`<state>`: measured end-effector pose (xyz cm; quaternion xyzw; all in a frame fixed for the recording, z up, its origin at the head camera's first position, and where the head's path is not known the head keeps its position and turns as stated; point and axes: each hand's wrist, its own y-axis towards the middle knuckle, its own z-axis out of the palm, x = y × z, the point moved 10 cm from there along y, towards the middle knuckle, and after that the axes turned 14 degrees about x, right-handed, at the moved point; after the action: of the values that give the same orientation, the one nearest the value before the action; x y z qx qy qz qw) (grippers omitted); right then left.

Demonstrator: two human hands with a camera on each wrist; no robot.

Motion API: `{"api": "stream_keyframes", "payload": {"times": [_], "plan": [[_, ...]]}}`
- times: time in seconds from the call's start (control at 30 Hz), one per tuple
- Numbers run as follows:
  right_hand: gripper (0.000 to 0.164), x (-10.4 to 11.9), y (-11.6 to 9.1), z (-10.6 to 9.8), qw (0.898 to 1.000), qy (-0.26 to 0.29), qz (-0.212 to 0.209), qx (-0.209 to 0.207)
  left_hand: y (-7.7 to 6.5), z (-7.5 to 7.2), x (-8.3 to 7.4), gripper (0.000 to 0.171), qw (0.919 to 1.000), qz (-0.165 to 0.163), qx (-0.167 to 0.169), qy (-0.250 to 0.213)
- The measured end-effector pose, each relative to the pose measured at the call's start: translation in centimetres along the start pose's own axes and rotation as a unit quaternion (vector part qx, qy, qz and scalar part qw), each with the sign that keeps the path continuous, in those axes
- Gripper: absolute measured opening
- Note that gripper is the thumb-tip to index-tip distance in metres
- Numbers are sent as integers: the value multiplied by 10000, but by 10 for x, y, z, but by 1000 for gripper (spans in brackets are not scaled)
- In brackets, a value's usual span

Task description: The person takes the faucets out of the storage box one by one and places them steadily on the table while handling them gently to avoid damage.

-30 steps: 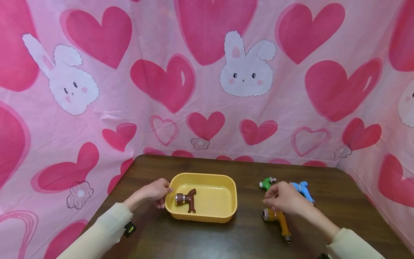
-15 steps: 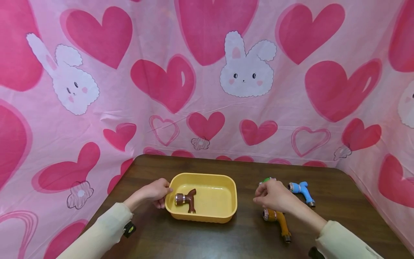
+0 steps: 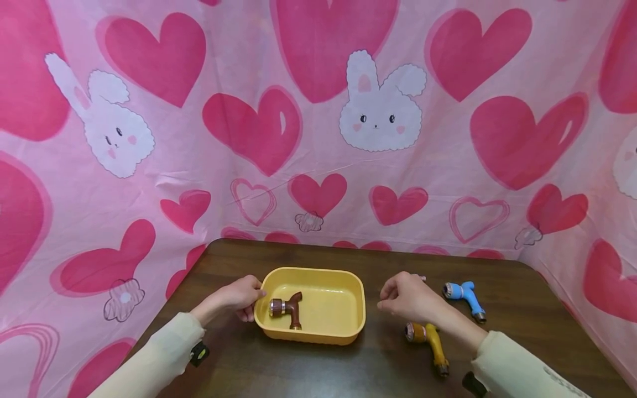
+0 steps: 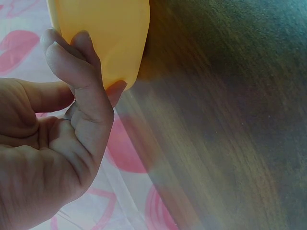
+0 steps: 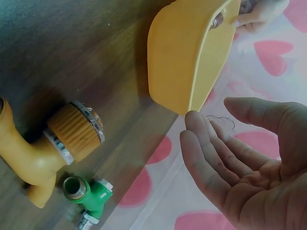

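Note:
My left hand holds the left end of a yellow plastic basin, thumb over the rim and fingers along the outer wall. Inside the basin lies a brown faucet with a ribbed knob, toward its left side. To the right of the basin, my right hand hovers with loosely bent fingers; the right wrist view shows a gap between thumb and fingertips and nothing held. Below that hand lies an orange-yellow faucet. A small green faucet is mostly hidden behind the hand in the head view.
A light blue faucet lies farther right on the dark wooden table. A pink cloth with hearts and rabbits hangs behind the table and along both sides.
My right hand has moved left from beside the blue faucet toward the basin, uncovering the blue faucet and covering most of the green one. My left hand and the basin stay put.

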<state>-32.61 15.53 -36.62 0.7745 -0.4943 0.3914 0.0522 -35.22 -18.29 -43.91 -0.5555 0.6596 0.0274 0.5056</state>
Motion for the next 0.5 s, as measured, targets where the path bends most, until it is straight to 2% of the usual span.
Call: {"api": "stream_keyframes", "payload": {"times": [0.17,0.37,0.5], "plan": [[6,7,4,0,9997,-234,-61,-69,0,2,2,17,10000,-22,1,39],[6,13,10,1,9999,-18,52,-101,-1,1,0,17,10000,-29,20,38],[6,21,15,1,9999,-117,-29,-86,-1,0,-1,18,10000,-32,7,64]]}}
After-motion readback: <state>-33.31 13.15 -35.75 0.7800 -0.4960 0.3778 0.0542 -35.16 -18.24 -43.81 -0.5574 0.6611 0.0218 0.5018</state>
